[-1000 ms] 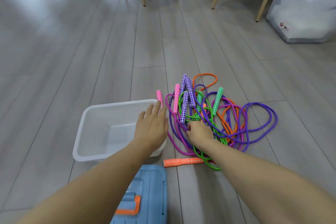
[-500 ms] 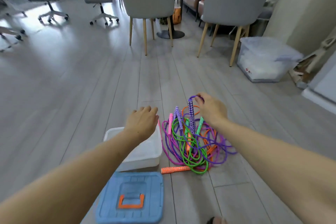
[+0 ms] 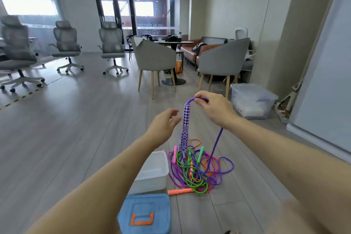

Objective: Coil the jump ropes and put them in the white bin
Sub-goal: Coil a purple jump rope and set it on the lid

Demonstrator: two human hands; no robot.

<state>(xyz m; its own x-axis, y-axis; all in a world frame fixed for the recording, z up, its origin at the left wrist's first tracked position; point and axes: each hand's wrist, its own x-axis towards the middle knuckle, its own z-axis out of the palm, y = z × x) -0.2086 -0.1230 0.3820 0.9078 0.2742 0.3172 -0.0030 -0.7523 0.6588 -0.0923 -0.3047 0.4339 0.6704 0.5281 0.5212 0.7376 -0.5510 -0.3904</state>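
Observation:
A tangled pile of jump ropes (image 3: 197, 169) in purple, green, orange and pink lies on the floor right of the white bin (image 3: 152, 175). My right hand (image 3: 214, 108) is raised and pinches the purple rope's cord just above its purple patterned handle (image 3: 185, 125), which hangs straight down. The cord runs from that hand down into the pile. My left hand (image 3: 163, 127) hovers just left of the hanging handle, fingers apart, holding nothing. An orange handle (image 3: 180, 191) lies at the pile's near edge.
A blue lid with an orange grip (image 3: 145, 214) lies on the floor in front of the bin. Two grey chairs on wooden legs (image 3: 155, 61) and a round table stand beyond. A clear storage box (image 3: 252, 100) sits at the right. Office chairs are far left.
My right hand has lifted the purple handle by its cord well above the pile. My left hand rose from the bin toward the handle. The view tilted up.

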